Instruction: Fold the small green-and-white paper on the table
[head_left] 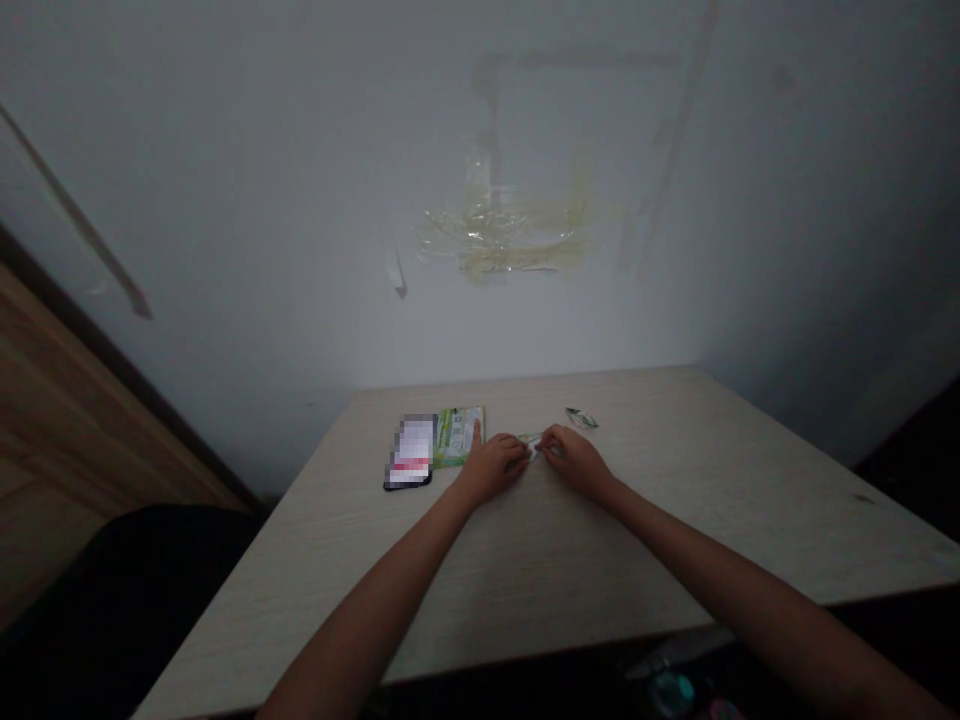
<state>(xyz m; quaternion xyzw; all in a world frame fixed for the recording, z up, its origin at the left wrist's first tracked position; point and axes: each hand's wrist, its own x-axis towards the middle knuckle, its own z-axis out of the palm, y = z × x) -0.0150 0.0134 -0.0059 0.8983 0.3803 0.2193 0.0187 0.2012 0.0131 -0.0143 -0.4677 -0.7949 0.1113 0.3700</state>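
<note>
My left hand (495, 468) and my right hand (577, 462) meet near the far middle of the table. Between their fingertips is a small green-and-white piece of paper (532, 445), partly covered by the fingers. Both hands are closed in a pinch on it, one from either side. A finger of the left hand sticks up in front of a green-and-white printed packet (451, 440) lying flat. Behind the right hand, a small folded green-and-white piece (583, 418) rests on the table, apart from the fingers.
A phone (411, 452) with a blurred-out screen lies left of the packet. The pale wooden table (337, 560) meets a wall with peeling tape (517, 240). A dark chair-like shape (150, 590) stands at left. Under the front edge is a bottle with a teal cap (684, 687).
</note>
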